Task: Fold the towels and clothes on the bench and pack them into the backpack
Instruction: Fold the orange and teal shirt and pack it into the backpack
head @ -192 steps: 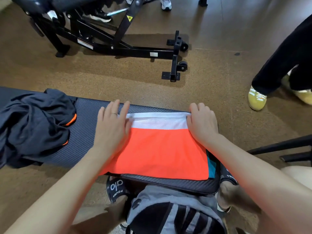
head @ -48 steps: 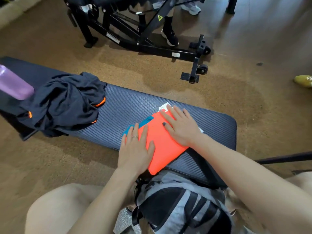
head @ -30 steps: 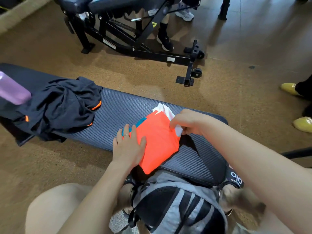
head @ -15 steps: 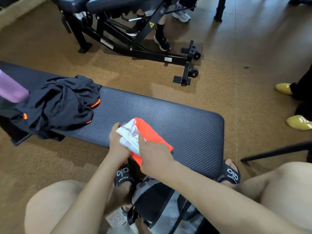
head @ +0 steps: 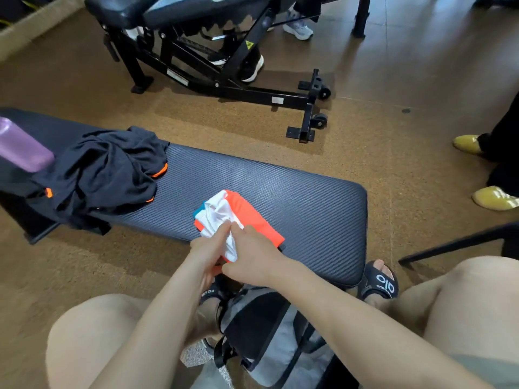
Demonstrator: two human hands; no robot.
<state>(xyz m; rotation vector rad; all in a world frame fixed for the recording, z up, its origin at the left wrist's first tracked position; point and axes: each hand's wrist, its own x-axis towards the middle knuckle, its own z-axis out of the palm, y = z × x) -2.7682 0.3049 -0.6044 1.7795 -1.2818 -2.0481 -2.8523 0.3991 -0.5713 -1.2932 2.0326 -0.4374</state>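
A folded orange and white towel (head: 244, 213) with a teal edge lies bunched at the near edge of the dark padded bench (head: 309, 203). My left hand (head: 209, 248) grips its white end from the left. My right hand (head: 257, 255) grips it from the right, thumb underneath. A crumpled black garment (head: 106, 172) with orange trim lies on the bench's left part. The grey and black backpack (head: 269, 332) stands on the floor between my knees, just under my hands.
A purple bottle (head: 21, 147) lies on the bench's far left. A black exercise machine frame (head: 224, 74) stands beyond the bench. A person's yellow shoes (head: 483, 175) are at the right. A black bar (head: 455, 242) crosses the floor on the right.
The towel went from spread flat under both palms to a small bundle. Both hands now hold it at the bench's near edge, slightly nearer the backpack than half a second ago.
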